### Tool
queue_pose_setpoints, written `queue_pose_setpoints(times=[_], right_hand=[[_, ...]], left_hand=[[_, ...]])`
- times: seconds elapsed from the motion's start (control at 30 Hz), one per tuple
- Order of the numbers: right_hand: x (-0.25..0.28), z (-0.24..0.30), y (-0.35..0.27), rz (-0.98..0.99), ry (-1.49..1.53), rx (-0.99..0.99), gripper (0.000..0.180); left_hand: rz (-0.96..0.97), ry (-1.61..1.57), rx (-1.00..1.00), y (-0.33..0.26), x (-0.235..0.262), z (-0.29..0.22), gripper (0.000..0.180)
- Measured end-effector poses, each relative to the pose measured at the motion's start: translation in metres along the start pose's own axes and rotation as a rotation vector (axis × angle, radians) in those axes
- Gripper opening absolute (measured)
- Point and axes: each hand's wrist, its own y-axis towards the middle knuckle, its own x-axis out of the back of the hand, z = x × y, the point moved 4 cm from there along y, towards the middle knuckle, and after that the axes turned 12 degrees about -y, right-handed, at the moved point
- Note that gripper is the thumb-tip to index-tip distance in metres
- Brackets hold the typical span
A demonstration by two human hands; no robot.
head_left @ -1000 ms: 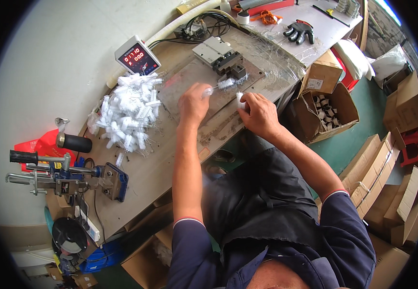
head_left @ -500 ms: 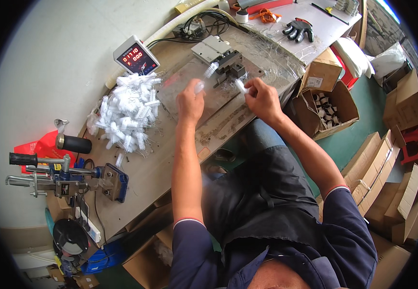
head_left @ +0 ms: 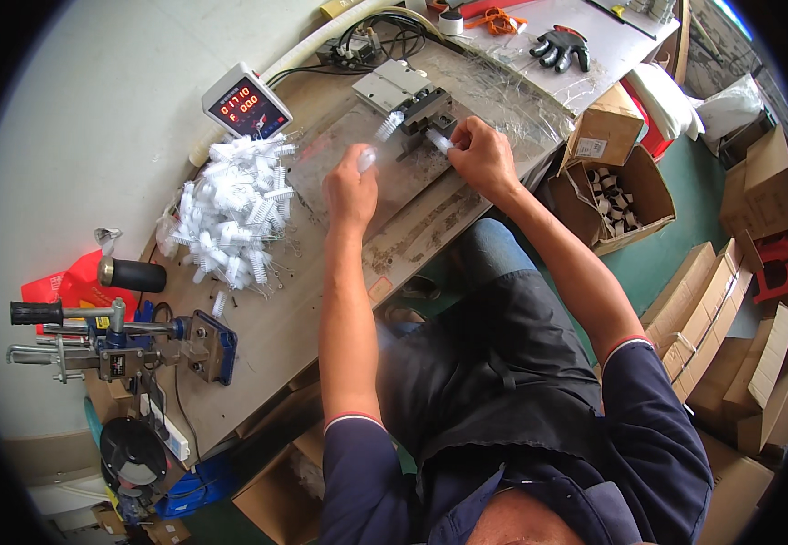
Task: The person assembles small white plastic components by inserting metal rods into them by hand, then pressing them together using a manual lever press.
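Note:
Closed around a small white bristle brush (head_left: pixel 389 126) is my left hand (head_left: pixel 351 189). The brush head points up toward a metal clamping fixture (head_left: pixel 419 107), and a white blurred bit (head_left: pixel 367 160) shows at my fingers; I cannot tell whether it is a second brush. My right hand (head_left: pixel 485 162) pinches a short white piece (head_left: pixel 439 141), probably a brush too, at the fixture's near right side. Whether that piece touches the fixture is hard to see. Left of my left hand lies a heap of white wire-stemmed brushes (head_left: pixel 235 209).
A counter with a red display (head_left: pixel 247 102) stands behind the heap. A hand-lever press (head_left: pixel 203 345) sits at the bench's left end. Cables (head_left: pixel 385 36) run behind the fixture. On the back table lies a black glove (head_left: pixel 561 50). Right of the bench is an open carton (head_left: pixel 653 195) of small pieces.
My right hand has moved up and slightly left, bringing its white piece closer to the fixture. My left hand has shifted a little left and up, still holding the brush.

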Motion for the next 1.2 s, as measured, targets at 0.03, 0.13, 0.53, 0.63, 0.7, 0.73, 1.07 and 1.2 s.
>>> queue_pose_setpoints(times=[0.03, 0.13, 0.53, 0.63, 0.7, 0.73, 1.07, 1.2], right_hand=[[-0.001, 0.001, 0.001, -0.009, -0.003, -0.004, 0.020], [-0.004, 0.003, 0.003, -0.046, 0.008, 0.008, 0.018], [-0.008, 0.006, -0.009, -0.147, 0.131, 0.010, 0.013], [-0.009, 0.008, -0.009, -0.162, 0.141, 0.007, 0.012], [-0.009, 0.009, -0.009, -0.171, 0.138, 0.008, 0.012], [-0.010, 0.009, -0.009, -0.167, 0.139, 0.007, 0.012], [-0.013, 0.005, -0.005, -0.169, 0.149, -0.002, 0.014], [-0.014, 0.004, -0.005, -0.170, 0.121, 0.019, 0.015]], left_hand=[[-0.001, -0.001, 0.001, 0.000, 0.000, 0.000, 0.018], [0.004, 0.012, 0.016, 0.000, 0.000, 0.001, 0.019], [-0.029, 0.033, -0.073, 0.000, -0.001, 0.002, 0.015], [-0.035, 0.042, -0.083, 0.000, 0.001, -0.001, 0.014], [-0.051, 0.053, -0.065, -0.001, 0.002, -0.002, 0.013], [-0.050, 0.051, -0.065, -0.001, 0.002, -0.003, 0.013], [-0.111, 0.135, -0.093, -0.002, 0.007, -0.013, 0.015], [0.013, 0.103, -0.045, -0.003, -0.001, -0.018, 0.015]])
